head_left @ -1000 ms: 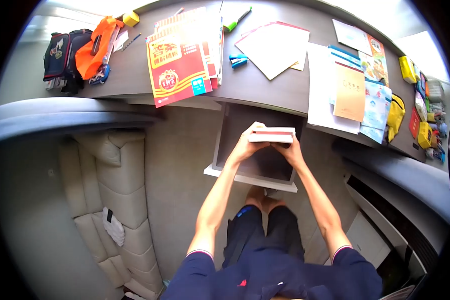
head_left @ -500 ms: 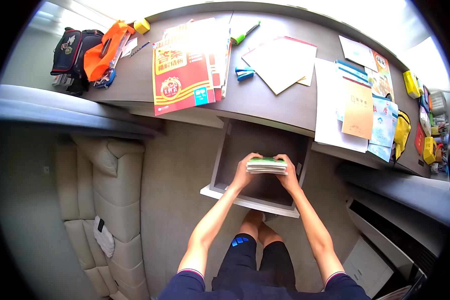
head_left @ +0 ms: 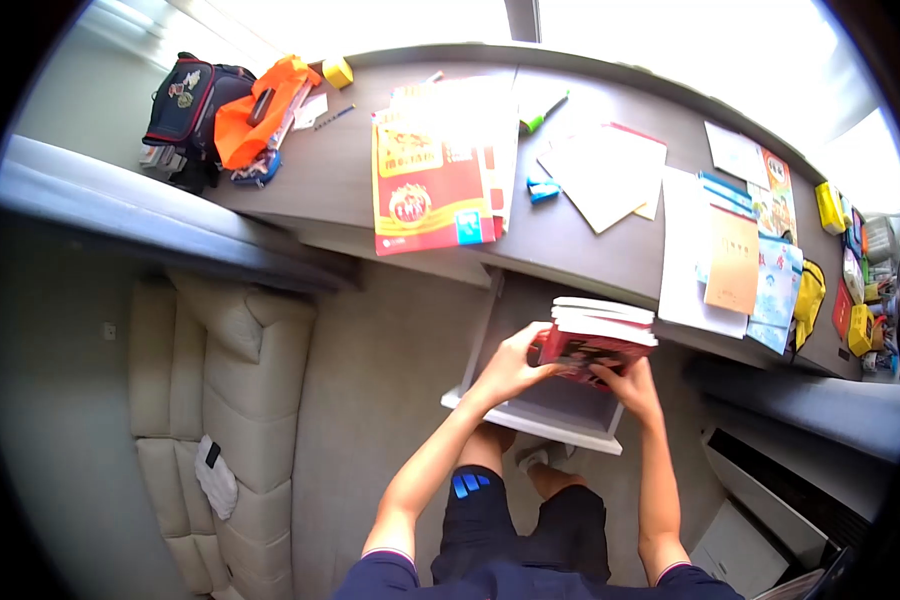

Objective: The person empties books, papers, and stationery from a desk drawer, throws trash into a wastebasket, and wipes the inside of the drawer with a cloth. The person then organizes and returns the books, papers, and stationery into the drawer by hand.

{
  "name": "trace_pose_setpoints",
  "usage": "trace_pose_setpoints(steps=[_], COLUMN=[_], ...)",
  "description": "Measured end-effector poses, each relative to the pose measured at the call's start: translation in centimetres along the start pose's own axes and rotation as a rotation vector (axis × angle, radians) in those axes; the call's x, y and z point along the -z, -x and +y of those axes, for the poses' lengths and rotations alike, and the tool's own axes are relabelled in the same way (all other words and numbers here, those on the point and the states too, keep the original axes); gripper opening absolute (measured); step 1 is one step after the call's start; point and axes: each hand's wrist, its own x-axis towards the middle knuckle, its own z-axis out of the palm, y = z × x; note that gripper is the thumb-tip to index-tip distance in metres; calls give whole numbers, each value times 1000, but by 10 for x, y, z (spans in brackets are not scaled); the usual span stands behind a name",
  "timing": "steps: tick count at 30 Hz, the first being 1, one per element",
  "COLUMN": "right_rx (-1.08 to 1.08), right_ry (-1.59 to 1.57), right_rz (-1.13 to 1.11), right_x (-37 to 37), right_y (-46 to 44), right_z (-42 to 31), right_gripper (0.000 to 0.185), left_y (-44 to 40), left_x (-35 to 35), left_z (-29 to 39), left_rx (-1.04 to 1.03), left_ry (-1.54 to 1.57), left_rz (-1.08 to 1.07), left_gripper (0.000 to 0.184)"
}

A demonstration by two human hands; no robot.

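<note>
A stack of several books with white page edges and a dark red cover is held over the open drawer. My left hand grips the stack's left side, fingers closed on it. On the right side, my right hand is closed on the same stack, its thumb against the cover. The stack is tilted, with its cover facing me, and hides part of the drawer.
On the desk lie red workbooks, a blue stapler, white papers and an orange booklet. A black bag stands far left. A beige sofa is at lower left.
The stack has tilted, so its dark red cover now shows, and it has moved right and toward the desk edge with both hands. The whole view has shifted.
</note>
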Motion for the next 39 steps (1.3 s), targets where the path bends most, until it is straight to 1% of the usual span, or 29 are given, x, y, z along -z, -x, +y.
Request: trace_pose_setpoints(steps=[1,2,3,4,5,6,8,9,10,12,14,15,16,17,19,21,22,23,24,26,27,28,30,32,33,34,36,38,39], right_rx=[-68,-76,-95,-32,-1,-63,-63,-65,-187,-356,-269,-245,-68,43,171,-109,-49,-58,-68,-2,-11,-28,-75,-240,-178,-316,-351,-306,-274], right_ry=[-51,-13,10,-209,-138,-155,-137,-14,-19,38,873,1222,1166,1094,943,626,569,703,839,829,733,659,483,206,4,-123,-310,-305,-308], right_rz=[-12,29,19,112,98,121,257,246,190,221,595,570,632,629,429,282,216,276,334,416,416,413,407,318,279,187,102,143,186], right_x=[5,23,33,28,46,50,51,60,65,98,66,-18,-63,-94,-127,-153,-161,-184,-211,-227,-229,-230,-224,-217,-215,-205,-172,-128,-107], right_y=[-18,-35,-58,-81,-108,-131,-175,-196,-214,-245,-247,-236,-237,-246,-269,-290,-296,-285,-270,-242,-225,-207,-174,-142,-127,-113,-94,-89,-85], right_z=[-36,-29,-48,-73,-75,-86,-87,-74,-78,-30,-52,-168,-211,-224,-212,-181,-144,-158,-176,-155,-147,-142,-121,-126,-94,-91,-47,-49,-61], right_gripper=[28,21,20,27,41,48,48,52,59,67,68,69,67,61,56,63,65,66,67,68,66,64,62,60,61,63,63,60,57], left_y=[-7,-13,-20,-30,-41,-59,-97,-116,-135,-154,-163,-163,-162,-163,-158,-147,-142,-138,-129,-107,-91,-72,-42,-29,-27,-28,-23,-30,-41], left_x=[34,69,103,138,171,206,248,257,261,263,261,258,256,255,251,246,245,248,247,241,236,234,236,232,224,219,210,193,188], left_z=[18,35,52,50,36,19,-10,-28,-37,-27,-29,-20,-23,-28,-26,-11,-10,-13,-13,-7,-7,-4,-8,2,-15,-25,-11,36,56], left_rx=[-80,-138,-170,-163,-71,4,179,192,201,200,115,138,146,119,134,138,126,172,186,214,119,159,322,443,411,401,404,128,-7], left_ry=[-148,-313,-471,-664,-733,-805,-388,-145,93,95,-195,-21,-17,-174,-405,-408,-417,-64,-70,28,-216,-56,469,907,863,875,585,309,182], left_rz=[139,296,460,689,828,970,908,836,748,557,603,587,573,610,651,654,661,579,550,557,598,537,268,218,191,153,81,2,-61], left_gripper=[55,56,57,59,60,61,64,60,56,48,40,39,39,38,38,37,35,34,34,33,34,32,34,38,42,34,24,19,22])
